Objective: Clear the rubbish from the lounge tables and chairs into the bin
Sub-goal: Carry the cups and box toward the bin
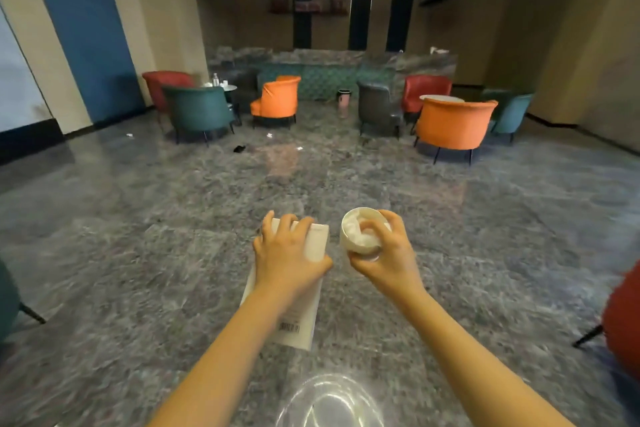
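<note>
Head view looks down over two bare forearms held out above a grey marbled floor, with the bin [343,98] standing well ahead, between an orange chair [277,99] on its left and a grey chair [377,106] on its right. The left hand [289,258] has its grip wrapped over a flat white box [294,319], fingers across the far end and thumb on the near side; the box juts out toward the person unsupported. The right hand [388,253] has its grip closed around a paper cup [360,236] stuffed with crumpled tissue, the thumb pressing on the wad. Both loads are well short of the bin. The likeliest slip, I judge, is the tissue working loose from the tilted cup, or the long box pivoting out of a one-ended hold. More rubbish waits left of the bin: small white scraps and a dark item on the floor, and a bottle [215,79] with other bits on a small counter [230,88]. A barcode label shows on the box's near end, but its print is too blurred to read; no brand is legible anywhere.
</note>
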A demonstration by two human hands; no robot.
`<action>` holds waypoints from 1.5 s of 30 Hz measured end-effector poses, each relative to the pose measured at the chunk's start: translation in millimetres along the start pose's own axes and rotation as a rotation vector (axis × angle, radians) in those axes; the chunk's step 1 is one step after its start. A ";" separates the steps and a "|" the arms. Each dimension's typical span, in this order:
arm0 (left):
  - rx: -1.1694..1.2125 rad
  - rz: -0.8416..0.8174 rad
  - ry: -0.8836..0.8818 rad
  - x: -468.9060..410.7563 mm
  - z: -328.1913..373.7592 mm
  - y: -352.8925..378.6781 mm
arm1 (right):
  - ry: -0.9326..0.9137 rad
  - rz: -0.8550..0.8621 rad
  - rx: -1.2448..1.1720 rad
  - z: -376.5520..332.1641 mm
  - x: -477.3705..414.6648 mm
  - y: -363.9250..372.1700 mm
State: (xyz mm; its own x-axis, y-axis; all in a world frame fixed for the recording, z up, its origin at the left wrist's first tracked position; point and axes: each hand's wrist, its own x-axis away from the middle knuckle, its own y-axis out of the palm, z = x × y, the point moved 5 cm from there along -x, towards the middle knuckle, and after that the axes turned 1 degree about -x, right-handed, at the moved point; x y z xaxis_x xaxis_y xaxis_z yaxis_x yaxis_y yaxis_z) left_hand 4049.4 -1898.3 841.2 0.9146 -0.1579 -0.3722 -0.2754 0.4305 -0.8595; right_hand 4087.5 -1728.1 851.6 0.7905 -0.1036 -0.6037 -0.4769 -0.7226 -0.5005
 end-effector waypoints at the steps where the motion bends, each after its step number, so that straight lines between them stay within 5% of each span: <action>1: 0.014 0.001 -0.011 -36.2 4.2 13.8 | 0.013 0.000 -0.010 21.8 -30.1 3.7; 17: -0.011 0.013 0.108 -600.8 102.8 277.4 | 0.038 0.094 -0.025 429.6 -495.4 55.8; 33: -0.002 0.030 -0.035 -1174.9 58.9 526.5 | -0.021 -0.070 -0.002 789.6 -1000.2 247.3; 45: -0.041 0.036 0.052 -1636.7 60.3 705.9 | 0.009 0.026 0.039 1058.7 -1380.4 344.0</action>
State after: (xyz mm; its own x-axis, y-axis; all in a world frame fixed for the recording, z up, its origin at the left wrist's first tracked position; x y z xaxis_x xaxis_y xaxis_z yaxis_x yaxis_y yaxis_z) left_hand 2375.8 -1282.4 864.7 0.8875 -0.1891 -0.4202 -0.3212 0.4002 -0.8583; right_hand 2425.3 -1110.2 855.8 0.7810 -0.1287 -0.6112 -0.5119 -0.6925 -0.5083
